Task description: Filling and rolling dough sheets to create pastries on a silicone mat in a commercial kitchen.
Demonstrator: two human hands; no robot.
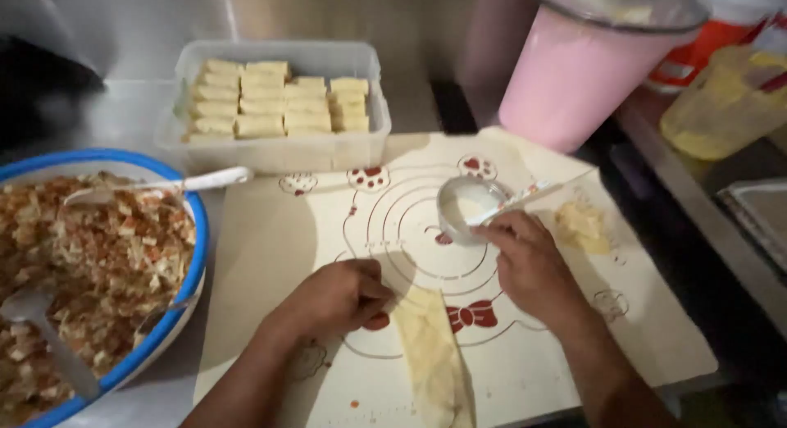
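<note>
On a cream pastry mat (pixel 270 256) printed with red bows and rings lies a thin strip of pale dough (pixel 433 358), partly folded. My left hand (pixel 338 297) rests on the dough's upper left edge, fingers curled onto it. My right hand (pixel 529 260) holds a thin white utensil (pixel 516 202) that reaches into a small round bowl (pixel 467 208) of white liquid just above the dough.
A clear plastic box (pixel 279 149) of folded pastry pieces stands behind the mat. A blue-rimmed bowl (pixel 193 256) of chopped filling with spoons sits at left. A pink container (pixel 574 71) and a yellowish jug (pixel 721 108) stand at right; dough scraps (pixel 580 225) lie on the mat.
</note>
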